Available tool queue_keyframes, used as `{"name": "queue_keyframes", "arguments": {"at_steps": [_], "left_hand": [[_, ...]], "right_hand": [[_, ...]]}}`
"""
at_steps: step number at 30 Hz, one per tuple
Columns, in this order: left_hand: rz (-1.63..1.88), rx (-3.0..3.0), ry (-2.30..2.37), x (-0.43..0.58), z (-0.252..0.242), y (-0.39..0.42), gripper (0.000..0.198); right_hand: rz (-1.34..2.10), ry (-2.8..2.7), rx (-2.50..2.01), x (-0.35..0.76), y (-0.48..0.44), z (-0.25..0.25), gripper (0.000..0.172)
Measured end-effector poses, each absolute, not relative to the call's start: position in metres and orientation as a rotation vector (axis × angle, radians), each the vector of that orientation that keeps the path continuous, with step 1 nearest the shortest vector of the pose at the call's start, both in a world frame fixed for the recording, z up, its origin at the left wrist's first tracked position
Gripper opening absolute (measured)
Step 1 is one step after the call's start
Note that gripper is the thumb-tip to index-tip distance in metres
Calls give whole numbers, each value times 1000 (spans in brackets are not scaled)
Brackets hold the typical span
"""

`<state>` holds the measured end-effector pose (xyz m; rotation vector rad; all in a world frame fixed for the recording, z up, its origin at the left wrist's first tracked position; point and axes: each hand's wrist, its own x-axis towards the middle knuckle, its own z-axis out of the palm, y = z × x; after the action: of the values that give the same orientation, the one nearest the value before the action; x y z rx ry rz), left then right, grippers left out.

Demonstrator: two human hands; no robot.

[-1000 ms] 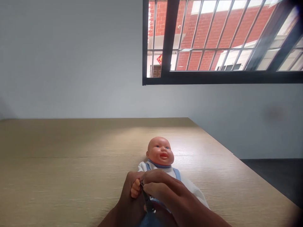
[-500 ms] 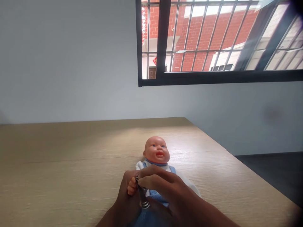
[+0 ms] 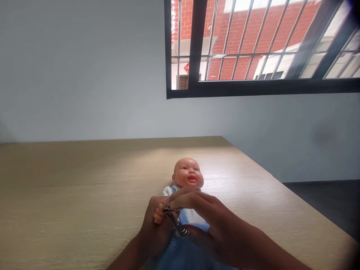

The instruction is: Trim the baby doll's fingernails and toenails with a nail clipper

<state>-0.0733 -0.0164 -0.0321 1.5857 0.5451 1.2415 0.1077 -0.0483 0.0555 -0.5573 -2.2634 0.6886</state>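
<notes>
A bald baby doll [image 3: 188, 173] in white and blue clothes lies face up at the near middle of the table. My left hand [image 3: 157, 228] is wrapped round the doll's small hand [image 3: 159, 214], whose fingers stick out on the left. Between my hands is a metal nail clipper [image 3: 177, 224], its jaw end against the doll's fingers and its lever raised. My right hand [image 3: 208, 217] grips the clipper from the right, fingers over its top and thumb underneath. Both my hands cover much of the doll's chest.
The pale wooden table [image 3: 70, 198] has its right edge running diagonally towards the lower right. Behind it stand a grey-white wall [image 3: 84, 75] and a dark-framed barred window [image 3: 253, 88]. Dark floor [image 3: 323, 198] shows at the right.
The clipper has turned, its rear end now further right, and its lever shows apart from the body. My right hand has shifted slightly right. The whole view has moved a little.
</notes>
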Motion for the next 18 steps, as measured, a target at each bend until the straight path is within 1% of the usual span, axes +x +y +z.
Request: {"name": "queue_keyframes", "arguments": {"at_steps": [4, 9, 14, 18], "left_hand": [[1228, 1572, 571, -73, -22, -20, 61], [1236, 1573, 608, -72, -11, -23, 60], [1235, 1580, 624, -72, -9, -25, 54], [1215, 1560, 678, -72, -10, -25, 52]], "right_hand": [[660, -2228, -408, 102, -48, 52, 33], [701, -2242, -425, 99, -50, 54, 34], [636, -2299, -373, 101, -50, 62, 27], [591, -2330, -383, 100, -50, 65, 28]]}}
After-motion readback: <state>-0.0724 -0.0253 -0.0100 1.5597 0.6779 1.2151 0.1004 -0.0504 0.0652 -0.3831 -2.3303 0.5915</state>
